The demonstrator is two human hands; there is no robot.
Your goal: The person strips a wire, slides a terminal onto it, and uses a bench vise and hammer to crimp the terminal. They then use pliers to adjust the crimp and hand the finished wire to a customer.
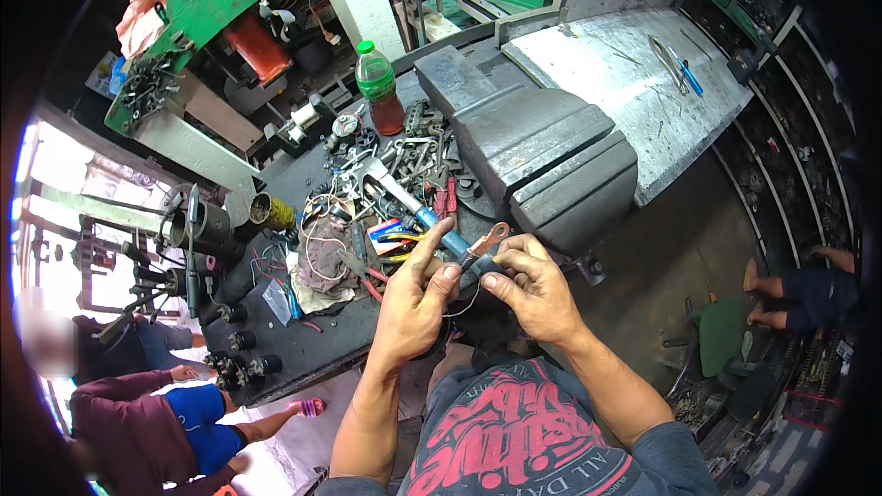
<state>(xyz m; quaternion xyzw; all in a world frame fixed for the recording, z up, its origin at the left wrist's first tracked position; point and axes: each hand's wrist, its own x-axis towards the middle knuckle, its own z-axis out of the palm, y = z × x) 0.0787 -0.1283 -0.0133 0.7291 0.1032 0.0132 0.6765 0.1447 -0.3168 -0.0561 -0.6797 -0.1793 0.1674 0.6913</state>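
Observation:
In front of my chest, at the near edge of the workbench, both hands come together. My left hand pinches the lower part of a copper cable lug between thumb and fingers, its index finger stretched upward. The lug's flat eye points up and right. My right hand is closed on a small dark roll, possibly tape, pressed close beside the lug. A thin pale strand hangs below the fingers. Just beyond lies an adjustable wrench with a blue handle; red-handled pliers lie left of my left hand.
A big grey bench vise stands beyond my right hand. Behind the heaped tools and sockets is a bottle of reddish liquid. A metal sheet carries a blue-handled tool. Other people are at lower left and far right.

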